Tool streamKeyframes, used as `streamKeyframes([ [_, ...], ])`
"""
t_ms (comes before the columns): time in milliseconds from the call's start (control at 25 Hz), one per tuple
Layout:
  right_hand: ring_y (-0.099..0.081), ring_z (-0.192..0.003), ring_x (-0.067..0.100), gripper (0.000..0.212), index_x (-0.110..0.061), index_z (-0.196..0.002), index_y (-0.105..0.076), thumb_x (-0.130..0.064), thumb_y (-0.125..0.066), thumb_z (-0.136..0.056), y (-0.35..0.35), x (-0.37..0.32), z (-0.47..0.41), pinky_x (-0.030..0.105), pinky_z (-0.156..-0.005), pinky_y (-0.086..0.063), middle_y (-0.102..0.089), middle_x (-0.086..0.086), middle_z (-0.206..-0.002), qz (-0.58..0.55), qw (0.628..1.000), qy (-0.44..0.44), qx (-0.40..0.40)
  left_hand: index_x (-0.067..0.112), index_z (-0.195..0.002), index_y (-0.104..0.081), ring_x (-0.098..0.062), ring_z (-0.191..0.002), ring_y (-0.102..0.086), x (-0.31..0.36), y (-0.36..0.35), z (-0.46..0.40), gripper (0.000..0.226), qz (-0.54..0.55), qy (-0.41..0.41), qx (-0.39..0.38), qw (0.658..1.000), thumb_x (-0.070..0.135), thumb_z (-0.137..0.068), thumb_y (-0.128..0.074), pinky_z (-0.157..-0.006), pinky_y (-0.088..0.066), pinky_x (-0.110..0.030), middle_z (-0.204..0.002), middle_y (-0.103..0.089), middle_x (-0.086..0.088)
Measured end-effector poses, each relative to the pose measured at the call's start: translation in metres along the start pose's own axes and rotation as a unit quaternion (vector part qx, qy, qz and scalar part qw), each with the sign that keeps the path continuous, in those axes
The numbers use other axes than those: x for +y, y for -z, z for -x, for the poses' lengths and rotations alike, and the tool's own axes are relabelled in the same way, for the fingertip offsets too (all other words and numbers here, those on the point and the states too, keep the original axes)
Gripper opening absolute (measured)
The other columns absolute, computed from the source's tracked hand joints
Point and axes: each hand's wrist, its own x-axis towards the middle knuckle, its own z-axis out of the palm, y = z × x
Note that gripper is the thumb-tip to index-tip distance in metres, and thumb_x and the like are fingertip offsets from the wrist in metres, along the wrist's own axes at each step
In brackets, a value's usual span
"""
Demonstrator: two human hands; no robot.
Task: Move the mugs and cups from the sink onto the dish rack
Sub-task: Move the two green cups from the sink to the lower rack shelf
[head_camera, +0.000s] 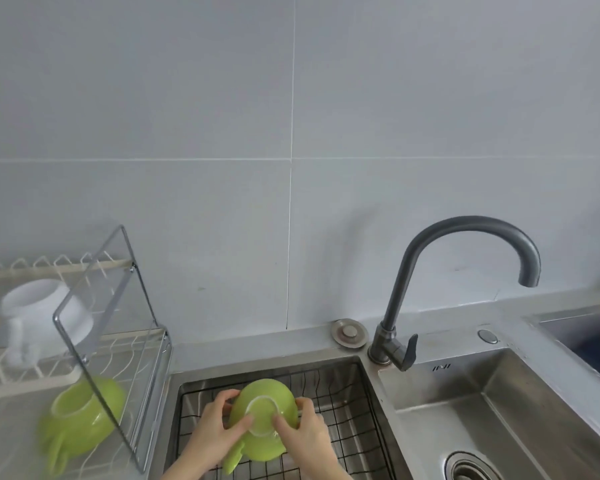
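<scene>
A: Rack (66,372), far left, white wire, on the counter beside the sink. Contents: one white mug (47,315) lying on its side on the upper level, one green cup (84,415) tipped over lower down, behind a tilted clear panel (111,306).

B: Item in hand?

A: Second green cup (262,419), upside down, base toward the camera, above the black wire basket (343,403) in the left basin of the sink (440,407). Left hand (215,434) on its left side, right hand (303,436) on its right. Fingers of each hand curl round the wall with the thumbs pressed on the base ring; both hands closed on the cup, not spread.

B: Handling advice?

A: Judgement only: keep both hands on, lift clear of the basket rim, carry left past the panel's edge, and set it mouth-down in a free slot apart from the other green cup. Glazed and likely wet, so a firm hold suits.

B: Faucet (465,265)?

A: Dark, curved, right of the basket; well clear of the route.

B: Gaps in the record?

A: Cup handle partly covered by the left hand. Rack's left end cut off by the frame. Rack contents blurred. Basket floor beneath the cup and hands hidden, so further cups there cannot be told. Forearms cut off at the bottom edge.
</scene>
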Motion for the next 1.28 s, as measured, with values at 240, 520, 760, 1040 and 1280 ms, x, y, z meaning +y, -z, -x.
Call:
streamKeyframes([
  [240, -0.04, -0.095, 0.017, 0.052, -0.021, -0.132, -0.036, -0.04, -0.051, -0.086, 0.008, -0.019, 0.036, 0.024, -0.097, -0.037, -0.042, 0.007, -0.11, 0.046, 0.998, 0.028, 0.016, 0.041, -0.1, -0.043, -0.015, -0.097, -0.059, 0.015, 0.015, 0.038, 0.05, 0.027, -0.023, -0.011, 0.999, 0.044, -0.061, -0.075, -0.079, -0.047, -0.02, -0.113, -0.057, -0.006],
  [520, -0.047, -0.104, 0.02, 0.054, -0.022, -0.136, -0.034, -0.04, -0.05, -0.088, -0.013, -0.033, 0.079, 0.024, -0.101, -0.036, -0.046, 0.01, -0.118, 0.07, 0.995, 0.057, 0.041, 0.037, -0.112, -0.033, -0.014, -0.108, -0.055, 0.005, 0.047, 0.082, 0.108, 0.018, -0.052, -0.064, 0.996, 0.084, -0.02, -0.064, -0.099, -0.043, -0.026, -0.111, -0.052, 0.004],
  [760, -0.044, -0.099, 0.018, 0.052, -0.022, -0.137, -0.033, -0.041, -0.046, -0.09, -0.049, -0.047, 0.111, 0.023, -0.099, -0.037, -0.039, 0.006, -0.108, 0.076, 0.993, 0.088, 0.037, 0.034, -0.116, -0.033, -0.011, -0.078, -0.063, -0.014, 0.089, 0.12, 0.093, 0.013, -0.076, -0.074, 0.994, 0.059, -0.037, -0.076, -0.082, -0.051, -0.021, -0.112, -0.051, -0.001],
  [1040, -0.05, -0.112, 0.023, 0.054, -0.02, -0.137, -0.033, -0.042, -0.047, -0.09, -0.104, -0.07, 0.135, 0.027, -0.1, -0.04, -0.038, 0.006, -0.108, 0.076, 0.99, 0.107, 0.049, 0.034, -0.112, -0.032, -0.012, -0.069, -0.064, -0.04, 0.139, 0.147, 0.059, 0.0, -0.095, -0.043, 0.995, 0.022, -0.073, -0.074, -0.071, -0.05, -0.014, -0.11, -0.05, -0.001],
  [1280, -0.046, -0.099, 0.019, 0.052, -0.019, -0.136, -0.034, -0.042, -0.046, -0.091, -0.143, -0.089, 0.163, 0.025, -0.094, -0.04, -0.037, 0.006, -0.107, 0.07, 0.988, 0.126, 0.06, 0.033, -0.113, -0.032, -0.003, -0.061, -0.062, -0.062, 0.178, 0.165, 0.056, -0.028, -0.107, -0.024, 0.994, 0.015, -0.077, -0.07, -0.066, -0.048, -0.013, -0.11, -0.052, 0.0],
])
